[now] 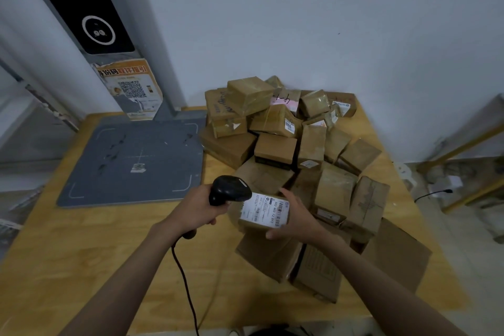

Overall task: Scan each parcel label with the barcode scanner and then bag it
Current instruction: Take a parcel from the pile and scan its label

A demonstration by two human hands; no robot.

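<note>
Scan step | our left hand (pixel 197 209) grips the barcode scanner (pixel 229 189), nose just beside the label (pixel 264 210) | right hand (pixel 296 217) cups the parcel (pixel 259 222) label-up above the parcel pile (pixel 294 144), to read cleanly

Your held parcel label (pixel 264 210): "502 602 12 812". Pile box sticker (pixel 289 126): "8009". Post poster (pixel 131 87): QR code, Chinese heading mirrored.
</note>
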